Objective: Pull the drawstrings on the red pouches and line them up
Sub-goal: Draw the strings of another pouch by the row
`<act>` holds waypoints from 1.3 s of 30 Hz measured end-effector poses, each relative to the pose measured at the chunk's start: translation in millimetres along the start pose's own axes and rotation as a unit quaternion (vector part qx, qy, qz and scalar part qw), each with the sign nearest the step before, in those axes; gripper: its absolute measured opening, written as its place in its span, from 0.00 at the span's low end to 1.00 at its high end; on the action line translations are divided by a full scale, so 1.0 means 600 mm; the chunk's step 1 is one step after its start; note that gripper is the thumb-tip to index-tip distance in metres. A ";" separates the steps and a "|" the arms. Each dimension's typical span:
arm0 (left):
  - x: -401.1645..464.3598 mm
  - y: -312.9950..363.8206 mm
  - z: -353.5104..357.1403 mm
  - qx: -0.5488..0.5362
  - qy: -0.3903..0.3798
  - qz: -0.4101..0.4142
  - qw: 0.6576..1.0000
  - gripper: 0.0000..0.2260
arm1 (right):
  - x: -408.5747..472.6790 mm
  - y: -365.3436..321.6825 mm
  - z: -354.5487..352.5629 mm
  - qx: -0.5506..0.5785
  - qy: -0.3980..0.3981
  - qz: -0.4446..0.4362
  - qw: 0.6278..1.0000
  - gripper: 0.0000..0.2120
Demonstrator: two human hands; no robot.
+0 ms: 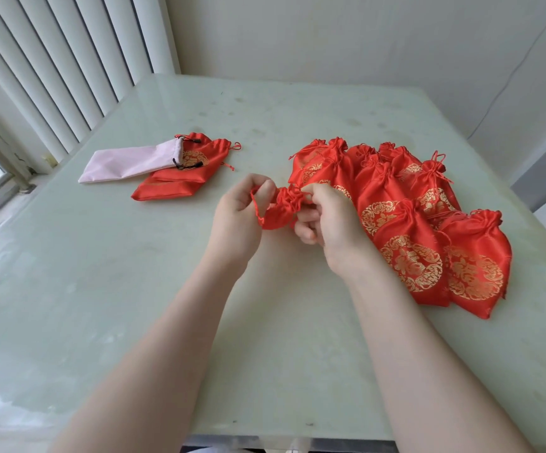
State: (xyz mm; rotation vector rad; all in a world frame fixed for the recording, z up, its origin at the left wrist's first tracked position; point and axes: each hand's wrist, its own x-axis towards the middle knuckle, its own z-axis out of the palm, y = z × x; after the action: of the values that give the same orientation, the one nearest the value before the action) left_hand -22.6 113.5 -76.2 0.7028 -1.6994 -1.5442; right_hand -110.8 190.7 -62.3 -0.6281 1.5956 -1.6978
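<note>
L hand (pixel 239 214) pinches drawstring (pixel 256 207) | R hand (pixel 327 220) grips red pouch (pixel 281 207) | no legible text

The body of the red pouch (pixel 280 209) being held is mostly hidden behind the right hand (pixel 327 223). Overlap hides much of each pouch in the right-hand pile (pixel 396 204). The pink pouch (pixel 131 163) covers part of the left red pouches (pixel 180 181).

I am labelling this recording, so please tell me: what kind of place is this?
Probably a room in a home or small workroom, not a factory. A pale glossy table stands in a corner against plain white walls, with vertical blinds over a window on the left. Only red pouches and a pink pouch lie on it.
</note>
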 end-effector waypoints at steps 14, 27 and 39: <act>-0.010 0.017 0.047 -0.095 -0.158 -0.077 0.980 0.05 | -0.043 -0.056 -0.062 0.038 0.069 -0.083 0.993 0.08; -0.008 -0.049 0.050 0.400 -0.201 0.047 0.893 0.21 | -0.015 0.033 -0.072 -0.511 -0.018 -0.073 0.857 0.15; 0.040 -0.044 -0.010 0.375 -0.067 0.066 0.922 0.13 | 0.022 -0.002 -0.015 -0.482 0.063 -0.175 0.856 0.13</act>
State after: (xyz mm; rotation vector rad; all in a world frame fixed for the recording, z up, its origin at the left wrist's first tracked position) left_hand -33.9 87.2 -98.6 0.8365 -2.4126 -0.8276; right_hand -126.2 186.2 -64.1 -1.3738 2.5403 -1.0544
